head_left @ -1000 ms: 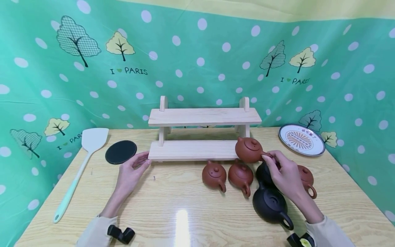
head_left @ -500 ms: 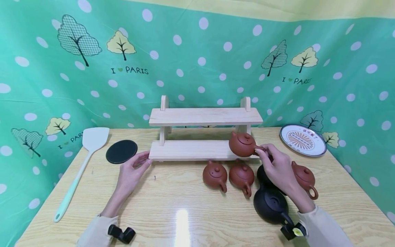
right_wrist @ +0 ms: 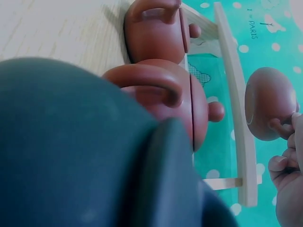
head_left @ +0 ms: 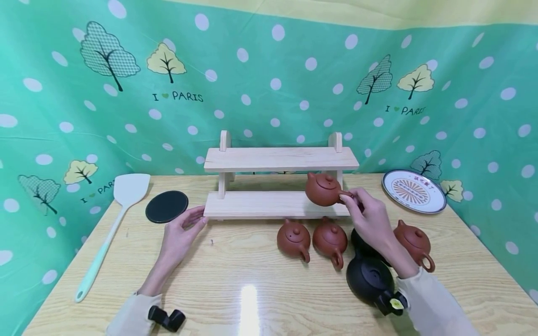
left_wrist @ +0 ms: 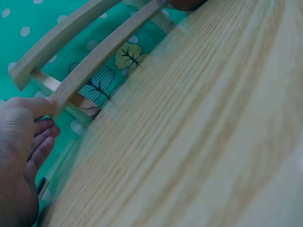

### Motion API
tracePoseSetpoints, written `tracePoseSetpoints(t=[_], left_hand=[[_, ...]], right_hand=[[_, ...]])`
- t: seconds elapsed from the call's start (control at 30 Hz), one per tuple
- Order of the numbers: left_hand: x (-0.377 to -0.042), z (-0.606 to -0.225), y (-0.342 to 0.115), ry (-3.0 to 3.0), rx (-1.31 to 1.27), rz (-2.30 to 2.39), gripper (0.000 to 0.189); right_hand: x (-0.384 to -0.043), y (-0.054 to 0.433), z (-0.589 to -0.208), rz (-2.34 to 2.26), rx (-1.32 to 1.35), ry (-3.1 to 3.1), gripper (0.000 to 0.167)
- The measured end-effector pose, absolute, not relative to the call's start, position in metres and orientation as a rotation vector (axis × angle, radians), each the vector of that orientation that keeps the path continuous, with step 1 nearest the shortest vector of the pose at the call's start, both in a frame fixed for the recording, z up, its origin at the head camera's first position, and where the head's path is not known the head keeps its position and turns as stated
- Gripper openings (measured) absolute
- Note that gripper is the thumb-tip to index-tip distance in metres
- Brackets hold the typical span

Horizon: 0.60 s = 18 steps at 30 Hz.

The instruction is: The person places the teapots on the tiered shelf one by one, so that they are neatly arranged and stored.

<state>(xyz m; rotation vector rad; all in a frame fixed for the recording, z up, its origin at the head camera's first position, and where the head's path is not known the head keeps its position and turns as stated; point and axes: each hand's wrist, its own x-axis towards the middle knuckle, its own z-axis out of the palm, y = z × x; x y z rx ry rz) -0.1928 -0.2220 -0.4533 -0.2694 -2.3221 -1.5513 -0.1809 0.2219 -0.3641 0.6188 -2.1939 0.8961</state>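
At far left we note a spatula (head_left: 120,210) with a white head and mint handle, lying on the wooden table (head_left: 201,289), then a black disc (head_left: 166,206) flat just beside the left hand (head_left: 180,234). That hand has its thumb apart from its loosely bent fingers, tips touching the left end of the lower board (head_left: 256,204) of a two-tier wooden rack (head_left: 281,159). In front of the rack sits a small reddish-brown teapot (head_left: 292,240), lid on, handle toward the near side; its contents we cannot see. Farther right, over the lower board's right part, hangs the held teapot (head_left: 322,190), also brown and lidded, spout pointing left; the right wrist view shows us its underside, off the wood. Below it, on the table, stands the middle brown teapot (head_left: 329,237), lidded. Next come a black teapot (head_left: 366,277), lid on, and a dark vessel (head_left: 359,241) behind it, partly hidden. We find the thumb and fingers of the right hand (head_left: 371,219) pinched together on the held teapot's handle. Beyond the wrist stands the rightmost brown teapot (head_left: 413,239), lidded; behind it, a white plate (head_left: 414,191) with an orange pattern.
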Motion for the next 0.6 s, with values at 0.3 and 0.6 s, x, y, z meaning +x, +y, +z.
tracePoseSetpoints(t=[0.3, 0.6], left_hand=[[-0.192, -0.453, -0.221, -2.325, -0.249, -1.546, 0.038], [-0.191, -0.45, -0.218, -2.354, -0.213, -1.519, 0.037]], right_hand=[[-0.191, 0.213, -0.36, 0.929, 0.644, -2.208, 0.009], [-0.2, 0.201, -0.356, 0.961, 0.664, -2.209, 0.006]])
